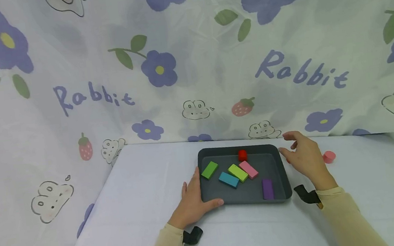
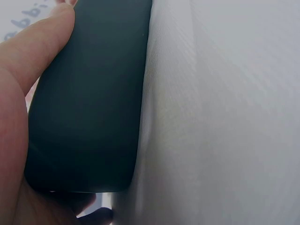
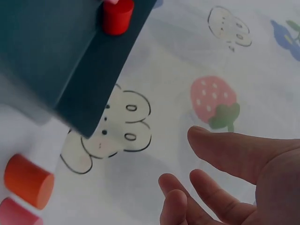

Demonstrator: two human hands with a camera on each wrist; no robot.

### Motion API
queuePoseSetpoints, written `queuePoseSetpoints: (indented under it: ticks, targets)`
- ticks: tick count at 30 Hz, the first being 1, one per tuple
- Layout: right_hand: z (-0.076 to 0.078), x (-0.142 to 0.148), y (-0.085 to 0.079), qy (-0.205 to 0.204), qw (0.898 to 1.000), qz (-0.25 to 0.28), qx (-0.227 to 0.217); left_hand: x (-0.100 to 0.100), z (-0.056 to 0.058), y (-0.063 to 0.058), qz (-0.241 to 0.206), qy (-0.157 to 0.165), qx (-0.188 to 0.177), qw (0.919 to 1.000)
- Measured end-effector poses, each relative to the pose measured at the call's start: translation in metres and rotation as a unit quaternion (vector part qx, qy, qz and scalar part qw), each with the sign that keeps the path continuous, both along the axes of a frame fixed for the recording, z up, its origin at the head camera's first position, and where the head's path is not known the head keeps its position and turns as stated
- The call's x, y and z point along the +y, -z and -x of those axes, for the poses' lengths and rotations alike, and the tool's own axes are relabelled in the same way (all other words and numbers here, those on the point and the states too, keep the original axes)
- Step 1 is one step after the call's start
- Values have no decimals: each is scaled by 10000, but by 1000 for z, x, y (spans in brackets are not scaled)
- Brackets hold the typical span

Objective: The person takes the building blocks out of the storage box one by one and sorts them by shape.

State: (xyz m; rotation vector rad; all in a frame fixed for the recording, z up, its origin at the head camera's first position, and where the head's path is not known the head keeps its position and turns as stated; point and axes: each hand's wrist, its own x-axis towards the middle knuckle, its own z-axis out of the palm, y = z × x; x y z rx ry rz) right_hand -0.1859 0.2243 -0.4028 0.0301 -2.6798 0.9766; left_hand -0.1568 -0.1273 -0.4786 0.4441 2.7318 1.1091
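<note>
A dark grey tray (image 1: pixel 224 195) holds a green block (image 1: pixel 209 170), a blue block (image 1: pixel 229 179), a yellow-green block (image 1: pixel 238 173), a pink block (image 1: pixel 248 170), a purple block (image 1: pixel 268 189) and a red cylinder (image 1: pixel 242 155). My left hand (image 1: pixel 193 201) rests at the tray's front left corner, fingers along the left side and thumb against the front wall. The left wrist view shows that thumb (image 2: pixel 42 44) on the wall. Off the tray's right side, my right hand (image 1: pixel 306 156) is held with thumb and fingers apart and nothing between them.
A pink cylinder (image 1: pixel 329 157) stands on the white table (image 1: pixel 151 173) beyond the right hand. An orange cylinder (image 3: pixel 29 181) shows beside it in the right wrist view. Printed fabric (image 1: pixel 189 58) hangs behind the table.
</note>
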Motion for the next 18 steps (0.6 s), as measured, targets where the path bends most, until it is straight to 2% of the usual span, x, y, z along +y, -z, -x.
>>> queuePoseSetpoints:
  ticks: [7,18]
  targets:
    - [9,-18,-4,-184,9998,0,-124,1,1,-2,9,6,-20,10000]
    - [29,-42,5,-410,9981,-116,-445,1,0,-1,6,-22,-47,10000]
